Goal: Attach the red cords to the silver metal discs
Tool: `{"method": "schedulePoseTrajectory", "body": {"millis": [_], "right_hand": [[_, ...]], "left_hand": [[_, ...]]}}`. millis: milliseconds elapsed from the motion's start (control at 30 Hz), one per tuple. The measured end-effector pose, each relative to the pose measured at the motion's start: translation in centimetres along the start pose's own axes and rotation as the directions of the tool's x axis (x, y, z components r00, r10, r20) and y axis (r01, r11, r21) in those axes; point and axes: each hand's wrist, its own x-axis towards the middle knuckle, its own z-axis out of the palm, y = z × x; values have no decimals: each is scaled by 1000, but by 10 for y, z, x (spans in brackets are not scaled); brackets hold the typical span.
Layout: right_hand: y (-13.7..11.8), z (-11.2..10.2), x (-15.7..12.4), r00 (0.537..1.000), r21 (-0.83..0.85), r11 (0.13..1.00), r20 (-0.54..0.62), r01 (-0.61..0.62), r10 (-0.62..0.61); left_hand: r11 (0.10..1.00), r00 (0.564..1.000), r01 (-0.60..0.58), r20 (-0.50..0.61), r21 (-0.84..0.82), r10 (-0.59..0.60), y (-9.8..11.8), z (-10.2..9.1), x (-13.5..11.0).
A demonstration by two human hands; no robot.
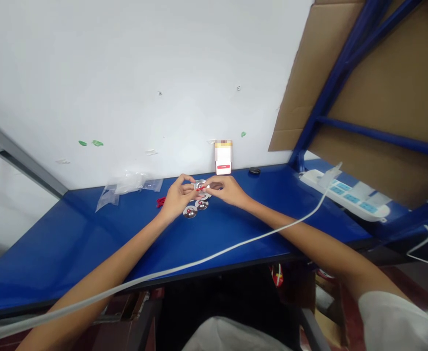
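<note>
"Blue bench top (pixel 52 253) under both forearms, yes? What's that white cable (pixel 214 256)?"

"It crosses the left forearm (pixel 100 287) and rises to a white power strip (pixel 340 193) on the right."

"And the hands?"

"Left hand (pixel 178 195) and right hand (pixel 225 190) meet in the middle, fingertips pinching a round metal badge (pixel 200 185) from either side, with a thin red cord (pixel 199 188) at it."

"Anything beneath them?"

"More round badges (pixel 190 211) lie on the bench, just below the hands, overlapping. A red cord bundle (pixel 160 201) sits left of the left hand."

"Further back?"

"Crumpled clear plastic bags (pixel 126 185) to the left, an upright card (pixel 223 157) against the white wall (pixel 126 87), and a small black round object (pixel 254 170) beside it. Cardboard (pixel 378 146) fills a blue metal frame (pixel 345 73) on the right."
</note>
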Motion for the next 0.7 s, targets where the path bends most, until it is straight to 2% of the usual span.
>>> {"method": "schedulePoseTrajectory", "body": {"millis": [133, 300, 433, 500, 567, 700], "right_hand": [[3, 4, -1, 998, -26, 999, -37, -47, 46], [6, 4, -2, 996, -7, 1000, -89, -26, 25], [9, 2, 0, 997, 72, 996, -53, -54, 58], [12, -2, 4, 996, 60, 995, -38, -78, 81], [18, -12, 8, 994, 7, 994, -40, -106, 106], [40, -43, 17, 980, -82, 977, -58, -196, 192]], "left_hand": [[987, 997, -63, 45, 146, 57, 7, 2, -5], [923, 989, -145, 15, 358, 150, 7, 4, -10], [866, 981, -185, 37, 465, 190, 9, -7, -4], [796, 975, -215, 79, 565, 208, 14, -22, 4], [703, 973, -230, 138, 672, 187, 20, -45, 13], [454, 981, -182, 193, 872, 22, 29, -103, 29]]}}
